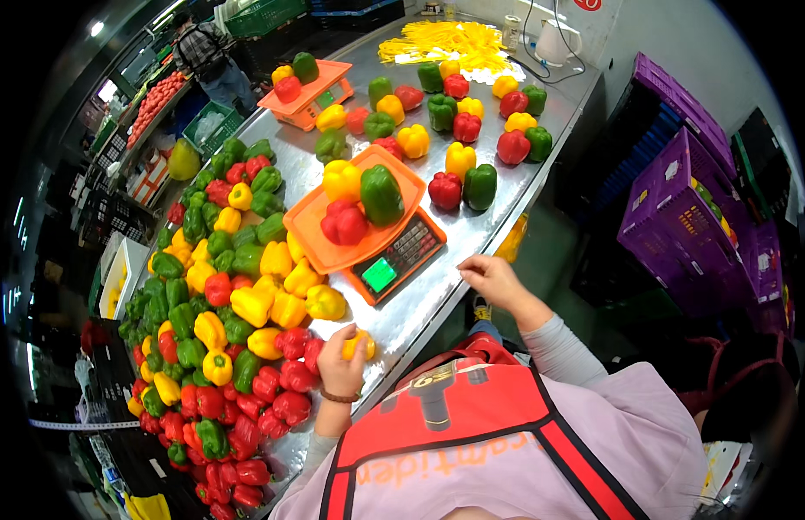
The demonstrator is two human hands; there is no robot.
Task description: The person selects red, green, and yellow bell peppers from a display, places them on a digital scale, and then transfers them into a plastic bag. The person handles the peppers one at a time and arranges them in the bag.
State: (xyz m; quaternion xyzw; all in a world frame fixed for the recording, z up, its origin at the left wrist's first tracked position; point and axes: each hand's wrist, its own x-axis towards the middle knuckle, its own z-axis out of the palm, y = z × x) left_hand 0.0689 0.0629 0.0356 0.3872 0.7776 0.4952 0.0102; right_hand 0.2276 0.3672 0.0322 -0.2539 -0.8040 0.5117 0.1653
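Observation:
My left hand is at the near edge of the pepper pile, its fingers around the side of a yellow bell pepper; whether it grips it I cannot tell. My right hand is over the table's near edge, fingers curled, with nothing visible in it. Between and beyond the hands stands an orange digital scale. On its tilted orange tray lie a yellow, a red and a green bell pepper. A large mixed pile of red, yellow and green peppers covers the left.
Groups of red, yellow and green peppers stand on the metal table. A second orange scale holds peppers. Yellow straps and a white kettle are at the far end. Purple crates stand right. A person stands far left.

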